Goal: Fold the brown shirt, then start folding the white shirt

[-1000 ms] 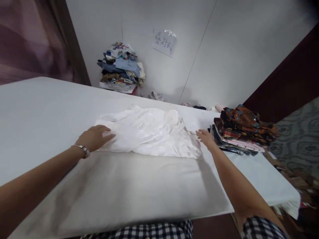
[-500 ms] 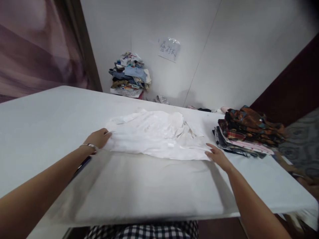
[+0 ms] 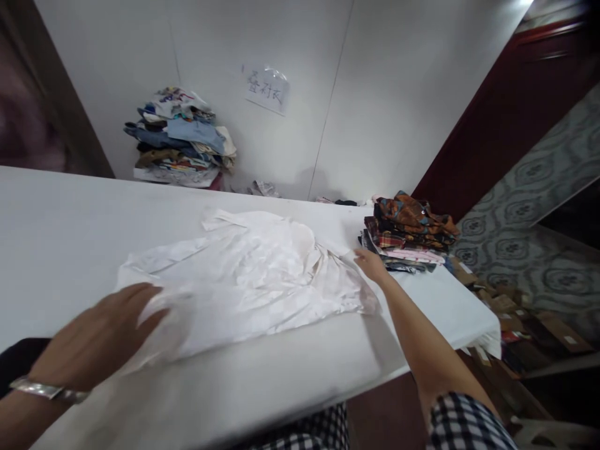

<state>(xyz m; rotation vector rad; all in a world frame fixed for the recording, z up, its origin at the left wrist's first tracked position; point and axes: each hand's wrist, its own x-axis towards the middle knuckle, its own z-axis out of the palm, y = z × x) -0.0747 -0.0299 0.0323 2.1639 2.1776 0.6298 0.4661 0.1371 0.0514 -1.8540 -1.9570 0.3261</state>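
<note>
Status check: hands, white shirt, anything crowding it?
Left hand flat on white shirt. Right hand at its far edge. Folded stack close beside it.

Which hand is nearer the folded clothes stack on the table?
Right. The right hand lies just left of the stack; the left hand is far across the white shirt.

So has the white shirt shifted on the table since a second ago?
Yes. The white shirt now lies spread wider toward the left hand; its right edge stays near the folded stack, by the right hand.
</note>
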